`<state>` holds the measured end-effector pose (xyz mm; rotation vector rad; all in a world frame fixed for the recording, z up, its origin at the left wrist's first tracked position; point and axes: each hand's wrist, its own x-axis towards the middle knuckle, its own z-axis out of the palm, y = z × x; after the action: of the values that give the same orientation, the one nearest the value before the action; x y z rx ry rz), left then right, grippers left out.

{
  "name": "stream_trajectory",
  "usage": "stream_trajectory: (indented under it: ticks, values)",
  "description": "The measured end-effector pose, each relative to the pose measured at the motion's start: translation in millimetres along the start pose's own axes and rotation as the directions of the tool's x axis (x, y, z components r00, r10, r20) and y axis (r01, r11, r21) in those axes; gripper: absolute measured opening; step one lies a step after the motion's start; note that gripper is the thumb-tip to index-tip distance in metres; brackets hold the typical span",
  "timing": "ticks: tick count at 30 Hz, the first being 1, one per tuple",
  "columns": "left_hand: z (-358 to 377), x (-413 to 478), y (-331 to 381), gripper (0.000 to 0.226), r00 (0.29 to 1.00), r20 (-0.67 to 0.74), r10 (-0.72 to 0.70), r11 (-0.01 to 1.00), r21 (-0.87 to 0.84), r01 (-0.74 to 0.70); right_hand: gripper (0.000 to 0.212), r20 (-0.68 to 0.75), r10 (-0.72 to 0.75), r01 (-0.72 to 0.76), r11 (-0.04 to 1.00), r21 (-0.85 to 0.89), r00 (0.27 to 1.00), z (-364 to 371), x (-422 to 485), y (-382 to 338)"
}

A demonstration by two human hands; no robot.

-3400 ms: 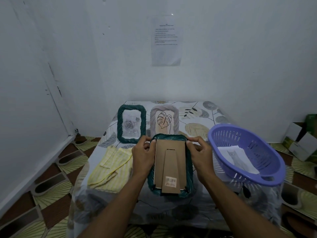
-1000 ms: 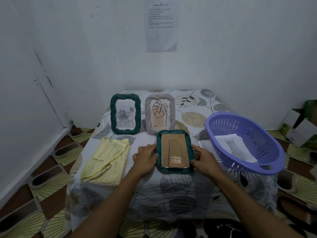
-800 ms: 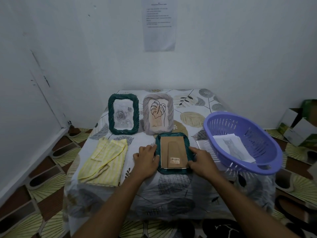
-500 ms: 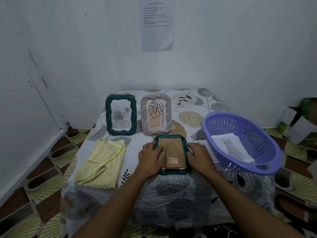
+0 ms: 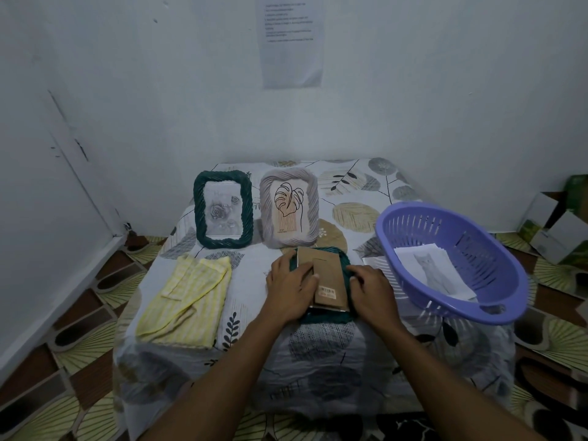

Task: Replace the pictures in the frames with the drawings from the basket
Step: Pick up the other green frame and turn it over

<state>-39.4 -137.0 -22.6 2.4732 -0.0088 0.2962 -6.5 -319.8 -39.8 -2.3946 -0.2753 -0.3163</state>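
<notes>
On the cloth-covered bench [image 5: 321, 348], a dark green rope-pattern picture frame [image 5: 222, 210] stands upright near the back-left corner, with a grey rope-pattern picture frame [image 5: 289, 207] just beside it on its right. In front of the grey one, mid-bench, a green frame lying face down with its cardboard back up [image 5: 331, 278] sits between the left hand [image 5: 291, 288], which rests on it, and the right hand [image 5: 370, 291] at its right edge. A folded yellow striped cloth [image 5: 187, 300] lies toward the front-left corner. A purple slotted plastic basket [image 5: 490, 259] overhangs the right edge, with paper drawings [image 5: 436, 275] inside.
</notes>
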Motion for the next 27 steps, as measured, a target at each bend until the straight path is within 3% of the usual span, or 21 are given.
stream_trajectory:
  ticks: [17,19,21,23,27]
  values:
    - [-5.5,3.3,-1.1,0.034,0.999,0.021,-0.033,0.999,0.035,0.032,0.031,-0.004,-0.004,0.004,1.0,0.031,1.0,2.4,0.4,3.4]
    - [-6.5,6.0,0.0,0.032,0.998,0.02,-0.063,0.997,-0.042,0.064,0.03,-0.005,-0.007,0.007,0.999,0.034,1.0,2.6,0.9,3.4]
    - [-10.2,8.6,1.2,0.03,0.991,-0.017,-0.134,0.962,-0.241,0.127,0.03,-0.003,-0.006,0.007,0.999,0.035,1.0,2.5,0.7,3.7]
    - [-15.7,8.8,2.0,0.027,0.973,-0.039,-0.227,0.887,-0.421,0.19,0.03,-0.005,-0.009,0.009,0.999,0.032,1.0,2.4,0.4,3.7]
    - [-22.7,8.9,-3.2,0.025,0.942,-0.017,-0.334,0.75,-0.61,0.255,0.029,0.0,-0.015,0.015,0.999,0.03,1.0,1.6,1.1,2.5]
